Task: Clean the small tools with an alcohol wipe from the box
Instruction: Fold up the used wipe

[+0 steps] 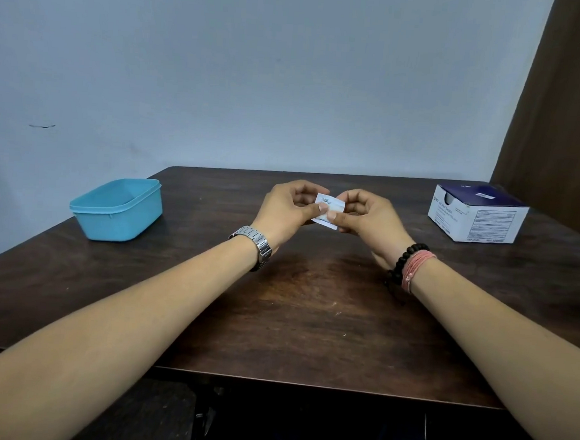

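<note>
Pinching wipe packet (328, 210), both hands; print illegible, box (477, 213) label blurred.

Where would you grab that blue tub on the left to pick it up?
Take the blue tub by its rim, coming down from above. It stands upright and open with no lid, and the lip flares out past the walls, so fingers can hook under it. Its near right corner faces the hands.
</note>
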Demonstrator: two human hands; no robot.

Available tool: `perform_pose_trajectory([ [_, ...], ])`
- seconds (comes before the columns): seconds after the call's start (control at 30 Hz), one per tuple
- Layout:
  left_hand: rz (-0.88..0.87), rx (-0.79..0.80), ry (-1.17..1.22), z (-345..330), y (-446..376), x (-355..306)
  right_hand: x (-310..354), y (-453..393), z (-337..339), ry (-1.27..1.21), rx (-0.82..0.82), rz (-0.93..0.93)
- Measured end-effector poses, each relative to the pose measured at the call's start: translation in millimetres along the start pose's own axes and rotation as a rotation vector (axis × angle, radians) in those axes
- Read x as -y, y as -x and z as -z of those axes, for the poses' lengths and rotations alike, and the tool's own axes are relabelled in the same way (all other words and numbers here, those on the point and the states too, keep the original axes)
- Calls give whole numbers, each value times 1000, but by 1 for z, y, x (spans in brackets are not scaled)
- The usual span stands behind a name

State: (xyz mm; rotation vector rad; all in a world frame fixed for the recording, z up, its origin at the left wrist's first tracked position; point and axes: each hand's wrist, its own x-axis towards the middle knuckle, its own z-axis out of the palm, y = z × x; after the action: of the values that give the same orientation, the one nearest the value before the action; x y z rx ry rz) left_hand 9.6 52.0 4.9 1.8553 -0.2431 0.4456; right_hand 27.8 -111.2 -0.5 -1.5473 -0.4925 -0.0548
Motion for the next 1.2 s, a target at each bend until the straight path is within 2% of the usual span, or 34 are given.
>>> perform_pose_trajectory([
  [0.2, -29, -29, -78, 0, 1, -2, 0, 0, -2, 5, -5, -4],
  [0.3, -11, 8, -54, 0, 1, -3, 2, 0, 0, 7, -20, -4],
  [0.53, 110, 37, 174, 0, 4, -8, 3, -2, 2, 34, -12, 14],
  [0.7, 248, 14, 419, 5, 3, -10, 2, 0, 1, 189, 105, 121],
  [0.9, 346, 80, 533, 4, 5, -10, 2, -1, 3, 175, 6, 202],
  [1.07, 288, 121, 428, 3, 4, -15, 0, -4, 4, 92, -76, 128],
  [1.2, 79, 104, 99, 3, 6, -14, 0, -4, 5, 40, -106, 78],
])
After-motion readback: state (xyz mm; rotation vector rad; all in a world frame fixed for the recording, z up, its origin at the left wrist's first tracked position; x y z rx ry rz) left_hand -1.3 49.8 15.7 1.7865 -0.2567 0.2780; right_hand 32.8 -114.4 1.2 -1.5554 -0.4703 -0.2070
